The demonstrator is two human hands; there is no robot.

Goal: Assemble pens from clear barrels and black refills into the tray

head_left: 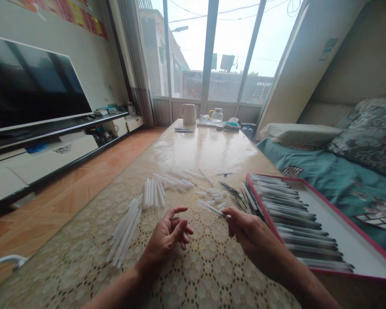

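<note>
My right hand [244, 225] pinches a slim whitish pen [209, 208] near one end, its other end pointing away to the left. Nothing is in my left hand [170, 231]; its fingers are apart and partly curled above the patterned tablecloth. White pen barrels [125, 234] lie loosely to the left of that hand, with a tidier row of barrels [153, 193] beyond it. Short white pieces like pen caps [217, 196] are heaped just past my right hand. Thin dark sticks like refills [234, 195] lie beside them.
A red-rimmed box [350, 223] at right holds rows of pens [304, 223] with dark ends. At the table's far end stand a pitcher [188, 115] and a glass jug [216, 116]. A sofa [324, 171] runs along the right, a television [35, 86] on the left.
</note>
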